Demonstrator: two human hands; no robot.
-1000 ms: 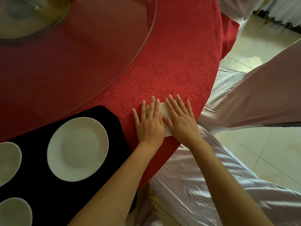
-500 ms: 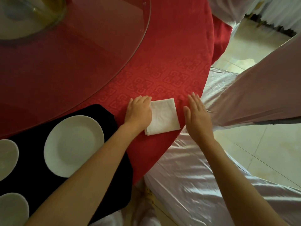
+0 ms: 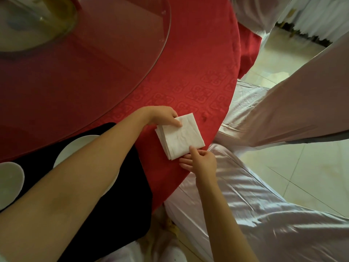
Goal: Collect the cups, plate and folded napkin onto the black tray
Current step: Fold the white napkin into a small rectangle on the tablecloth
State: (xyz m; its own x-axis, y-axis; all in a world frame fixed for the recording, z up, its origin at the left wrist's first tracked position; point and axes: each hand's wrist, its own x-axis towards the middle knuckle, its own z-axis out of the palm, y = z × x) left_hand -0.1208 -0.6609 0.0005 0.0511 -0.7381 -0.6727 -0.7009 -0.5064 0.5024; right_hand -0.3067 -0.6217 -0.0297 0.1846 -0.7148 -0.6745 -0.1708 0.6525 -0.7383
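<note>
A white folded napkin (image 3: pixel 181 136) lies near the edge of the red tablecloth (image 3: pixel 198 72). My left hand (image 3: pixel 164 116) pinches its far left corner, thumb on top. My right hand (image 3: pixel 201 160) holds its near edge, thumb on top and fingers underneath. To the left sits the black tray (image 3: pixel 130 195), carrying a white plate (image 3: pixel 75 146) that my left forearm partly hides. A white cup or bowl (image 3: pixel 10 183) sits at the tray's left end, cut off by the frame edge.
A glass turntable (image 3: pixel 117 53) covers the middle of the table. Chairs in shiny pale covers (image 3: pixel 264 214) stand close against the table edge on the right. Beyond them is light tiled floor (image 3: pixel 311 176).
Both hands lay flat on the napkin, then drew apart. Now the left hand grips the far corner and the right hand has come back to take the near edge.
</note>
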